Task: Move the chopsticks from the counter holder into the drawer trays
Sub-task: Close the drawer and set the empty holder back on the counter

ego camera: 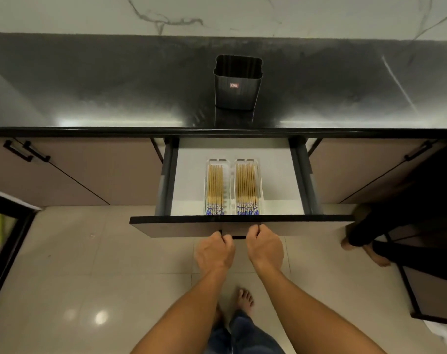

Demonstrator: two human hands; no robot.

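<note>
A dark metal chopstick holder (pixel 237 90) stands upright on the black counter (pixel 115 98); no chopsticks show in it. Below, the drawer (pixel 276 175) is pulled open. Two clear trays lie side by side in it, the left tray (pixel 216 187) and the right tray (pixel 247 187), each filled with several wooden chopsticks with blue-patterned ends. My left hand (pixel 214 250) and my right hand (pixel 264 247) are both curled around the dark handle (pixel 239 237) on the drawer front.
Closed cabinet doors (pixel 89 169) flank the drawer on both sides. Another person's legs and bare feet (pixel 368 238) stand at the right, close to the drawer's corner. A dark frame (pixel 10 238) stands at the left on the tiled floor.
</note>
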